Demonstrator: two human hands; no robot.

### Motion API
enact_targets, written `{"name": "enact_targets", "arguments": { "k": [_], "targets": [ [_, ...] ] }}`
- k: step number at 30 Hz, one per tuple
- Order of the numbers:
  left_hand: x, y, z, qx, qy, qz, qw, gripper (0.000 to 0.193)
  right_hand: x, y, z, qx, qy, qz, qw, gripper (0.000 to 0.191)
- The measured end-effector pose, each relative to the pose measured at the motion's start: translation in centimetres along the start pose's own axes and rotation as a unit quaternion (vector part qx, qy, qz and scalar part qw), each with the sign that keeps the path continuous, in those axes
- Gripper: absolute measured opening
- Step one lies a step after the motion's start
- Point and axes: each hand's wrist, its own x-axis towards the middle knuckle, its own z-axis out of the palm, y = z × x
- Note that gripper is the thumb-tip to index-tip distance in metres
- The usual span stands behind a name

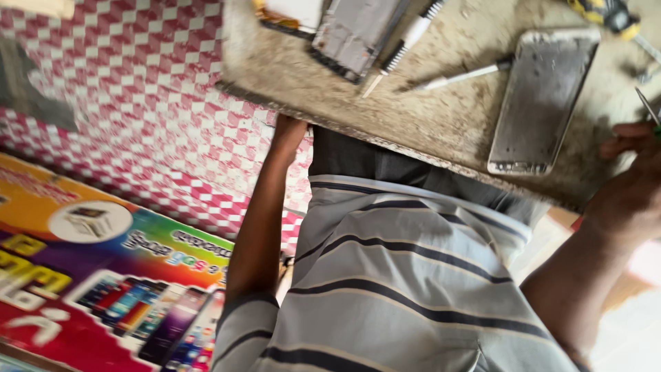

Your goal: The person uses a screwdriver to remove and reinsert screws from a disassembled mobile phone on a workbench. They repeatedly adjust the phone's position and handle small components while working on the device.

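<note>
Right hand point(630, 186): fingers curled around thin metal tweezers point(648, 107), just right of 1 bare phone frame point(542, 100) on the worn workbench point(441, 117). Left hand point(289, 131): under bench edge, fingers hidden, grip cannot be told. 2 screwdrivers point(406, 41) lie nearby.

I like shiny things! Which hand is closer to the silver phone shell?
Right. The right hand, holding a thin tool, is just beside the silver phone shell. The left hand is far off at the table edge.
</note>
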Motion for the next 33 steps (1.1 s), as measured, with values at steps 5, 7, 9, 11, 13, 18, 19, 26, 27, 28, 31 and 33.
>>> {"name": "enact_targets", "arguments": {
  "k": [5,7,9,11,13,18,19,26,27,28,31,33],
  "targets": [
    [-0.4,-0.5,1.7,-0.3,-0.171,-0.229,0.91,0.068,1.5,-2.4,1.1,0.043,-0.03,-0.042,0.998,0.045],
    [-0.6,-0.1,1.5,-0.355,-0.197,-0.214,0.888,0.08,2.0,-3.3,1.5,0.0,-0.039,-0.066,0.997,0.043],
    [-0.9,0.2,1.0,-0.39,-0.21,-0.202,0.873,0.091,2.2,-3.9,1.5,-0.035,-0.051,-0.08,0.995,0.041],
    [-1.3,0.5,0.3,-0.407,-0.216,-0.19,0.867,0.103,2.0,-3.8,1.6,-0.04,-0.054,-0.084,0.994,0.041],
    [-1.6,0.7,-0.2,-0.409,-0.213,-0.179,0.869,0.115,1.7,-3.5,1.5,-0.042,-0.05,-0.074,0.995,0.042],
    [-1.3,-0.3,-0.2,-0.426,-0.2,-0.156,0.869,0.112,1.1,-1.9,1.7,-0.026,-0.046,-0.082,0.995,0.042],
    [-0.9,-0.7,-0.3,-0.402,-0.183,-0.169,0.881,0.103,0.9,-1.8,1.6,-0.025,-0.05,-0.076,0.996,0.041],
    [2.3,-3.0,-2.3,-0.394,-0.022,-0.046,0.918,0.059,0.3,-1.9,1.0,-0.01,-0.034,-0.066,0.997,0.043],
    [2.6,-2.9,-1.8,-0.398,-0.02,-0.078,0.914,0.058,0.3,-2.2,1.1,-0.01,-0.032,-0.067,0.997,0.044],
    [2.5,-3.0,-0.7,-0.396,-0.026,-0.114,0.911,0.057,0.5,-2.4,1.1,-0.016,-0.028,-0.066,0.997,0.045],
    [1.7,-2.4,1.9,-0.394,-0.052,-0.183,0.899,0.054,0.4,-3.7,2.0,-0.025,-0.01,-0.044,0.999,0.044],
    [1.3,-1.9,2.7,-0.398,-0.054,-0.204,0.893,0.053,0.6,-4.9,2.2,-0.04,-0.013,-0.041,0.998,0.045]
  ]
}}
